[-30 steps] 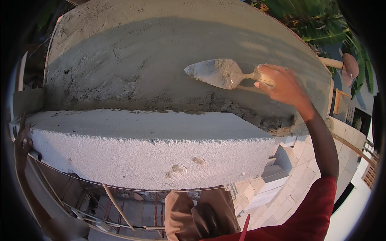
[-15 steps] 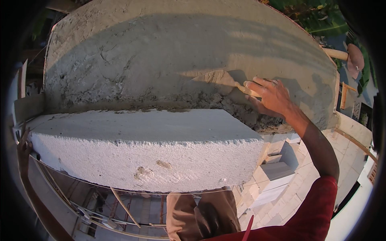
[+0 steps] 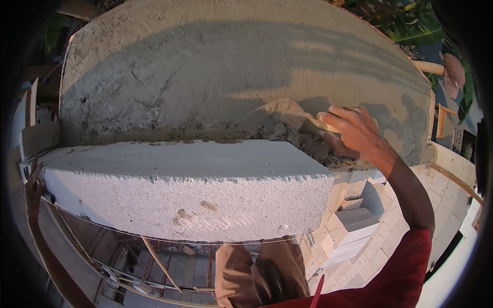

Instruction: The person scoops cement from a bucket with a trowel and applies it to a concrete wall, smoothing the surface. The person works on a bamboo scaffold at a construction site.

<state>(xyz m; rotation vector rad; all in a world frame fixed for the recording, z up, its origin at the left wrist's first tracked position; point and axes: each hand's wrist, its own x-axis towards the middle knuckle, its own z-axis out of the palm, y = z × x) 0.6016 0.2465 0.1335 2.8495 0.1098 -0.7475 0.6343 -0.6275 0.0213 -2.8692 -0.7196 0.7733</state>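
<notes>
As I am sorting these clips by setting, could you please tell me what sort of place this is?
Probably an outdoor building site: the right hand holds a pointed trowel against grey mortar, beside a white masonry block; other pale blocks stand below.

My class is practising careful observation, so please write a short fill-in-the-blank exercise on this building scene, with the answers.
1. The bare right hand grips a pointed metal ____.
2. The bare left hand is by the ____ end of the long, rough-faced white block.
3. The short fabric sleeve is coloured ____.

Missing words: trowel; left; red.
</notes>
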